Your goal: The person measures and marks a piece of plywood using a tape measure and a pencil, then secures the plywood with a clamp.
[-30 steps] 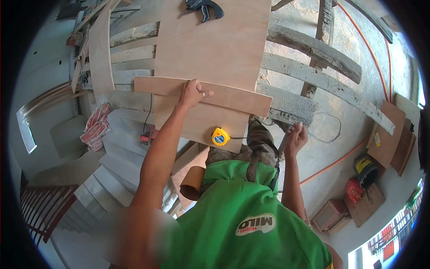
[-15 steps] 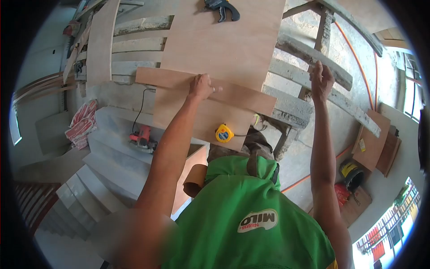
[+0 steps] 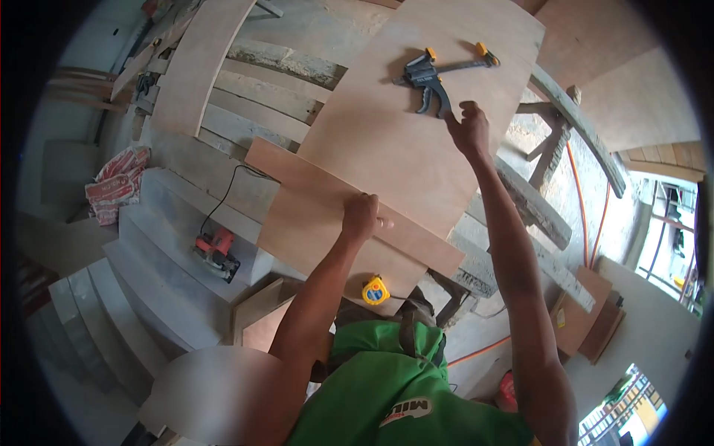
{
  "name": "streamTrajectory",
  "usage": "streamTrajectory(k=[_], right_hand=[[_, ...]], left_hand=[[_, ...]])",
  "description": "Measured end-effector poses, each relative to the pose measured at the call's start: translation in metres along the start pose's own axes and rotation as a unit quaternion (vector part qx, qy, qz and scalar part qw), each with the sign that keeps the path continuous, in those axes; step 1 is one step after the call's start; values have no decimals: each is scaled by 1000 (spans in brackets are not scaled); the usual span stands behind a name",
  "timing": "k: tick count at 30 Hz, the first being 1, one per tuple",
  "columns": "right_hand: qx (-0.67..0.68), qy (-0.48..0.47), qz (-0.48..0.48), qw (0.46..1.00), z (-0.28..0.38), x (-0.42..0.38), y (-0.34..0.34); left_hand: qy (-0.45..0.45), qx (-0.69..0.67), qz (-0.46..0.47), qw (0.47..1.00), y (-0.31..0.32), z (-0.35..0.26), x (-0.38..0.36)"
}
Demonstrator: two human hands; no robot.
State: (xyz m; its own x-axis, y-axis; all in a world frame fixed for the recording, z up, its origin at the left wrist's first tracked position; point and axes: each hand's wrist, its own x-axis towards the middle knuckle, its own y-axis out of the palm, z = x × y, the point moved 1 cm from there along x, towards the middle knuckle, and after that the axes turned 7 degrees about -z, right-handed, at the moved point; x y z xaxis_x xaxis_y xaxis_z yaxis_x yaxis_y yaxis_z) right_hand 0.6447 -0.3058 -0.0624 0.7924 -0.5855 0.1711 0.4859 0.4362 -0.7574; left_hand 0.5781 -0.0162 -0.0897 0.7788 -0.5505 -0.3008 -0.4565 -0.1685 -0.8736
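A narrow plywood strip point(image 3: 316, 182) lies crosswise on a larger plywood sheet point(image 3: 379, 126). My left hand point(image 3: 361, 215) is closed on the middle of the strip, its thumb along the near side. Farther out on the sheet rests a black bar clamp point(image 3: 425, 78) with yellow pads. My right hand point(image 3: 470, 130) is beside the clamp's handle, thumb and fingers apart; whether it touches the handle is hard to tell. Close to my body, a yellow tape measure point(image 3: 375, 290) sits on the near end of the sheet.
Rough timber planks point(image 3: 275, 63) support the sheet. A red circular saw point(image 3: 216, 253) with a black cord stands on the pale steps point(image 3: 171, 245) at left. Another plywood panel point(image 3: 201, 67) lies at upper left. An orange cable point(image 3: 582, 193) runs along the floor at right.
My right hand has moved from above the timber at right to the clamp's handle. My left hand stays on the strip. The view has shifted and turned, showing the whole clamp.
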Motion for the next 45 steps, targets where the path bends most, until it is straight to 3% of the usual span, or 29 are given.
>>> streamTrajectory(k=[3,7,14,23,26,28,31,33,34,36,38,40,41,43,45], right_hand=[[-97,129,98,982,27,36,44],[-172,193,117,959,41,46,72],[-218,58,206,952,4,58,57],[-97,-56,238,965,-17,10,-57],[-20,12,272,962,-13,-17,-126],[32,-12,292,956,-7,-40,-182],[169,41,351,920,-18,-81,-262],[96,12,395,913,-42,-103,-311],[-12,-60,399,915,-53,-114,-327],[-148,-6,423,894,-15,-130,-345],[-105,74,428,894,-49,-157,-354],[-130,87,530,834,-8,-145,-339],[-131,88,528,835,-20,-150,-335],[-103,-10,487,867,-50,-167,-317],[-122,-5,497,859,-58,-166,-304]], left_hand=[[-10,-20,24,999,7,0,-1],[-16,-12,-8,1000,7,2,2],[-44,-45,35,997,7,1,1],[-3,-24,7,1000,-1,-1,1],[3,-35,22,999,-1,-1,1],[11,-46,3,999,0,1,1],[10,-34,8,999,2,1,1],[6,-37,10,999,1,1,1],[4,-39,15,999,1,1,2],[8,-46,-14,999,10,7,1],[19,-59,-41,997,16,8,2],[6,-62,-37,997,16,7,2],[-5,-54,-19,998,14,6,2],[-16,-37,22,999,4,1,4],[-32,-20,65,997,1,-1,4]])
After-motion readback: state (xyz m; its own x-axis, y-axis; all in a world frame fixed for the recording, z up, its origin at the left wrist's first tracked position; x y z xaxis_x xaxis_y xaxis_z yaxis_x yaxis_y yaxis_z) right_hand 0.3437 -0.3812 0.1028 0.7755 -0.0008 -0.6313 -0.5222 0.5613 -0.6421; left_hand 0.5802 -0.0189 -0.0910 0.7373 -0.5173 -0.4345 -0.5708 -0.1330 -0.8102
